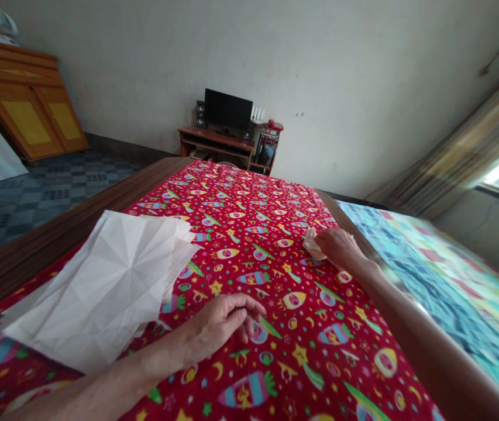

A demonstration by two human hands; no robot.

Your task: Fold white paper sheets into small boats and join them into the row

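At the right side of the red patterned cloth, my right hand is closed over a small piece of folded paper; its edges show on both sides of the fingers, and most of it is hidden. My left hand rests near the middle of the cloth, fingers loosely curved and holding nothing. To the left, close to my left forearm, lies a loose stack of white paper sheets. Crease lines fan out from a point on the top sheet.
Brown wood-grain edges border the cloth. A bed with a blue-green patterned cover adjoins on the right. Beyond the far end stands a desk with a monitor and speakers. A wooden cabinet is at far left.
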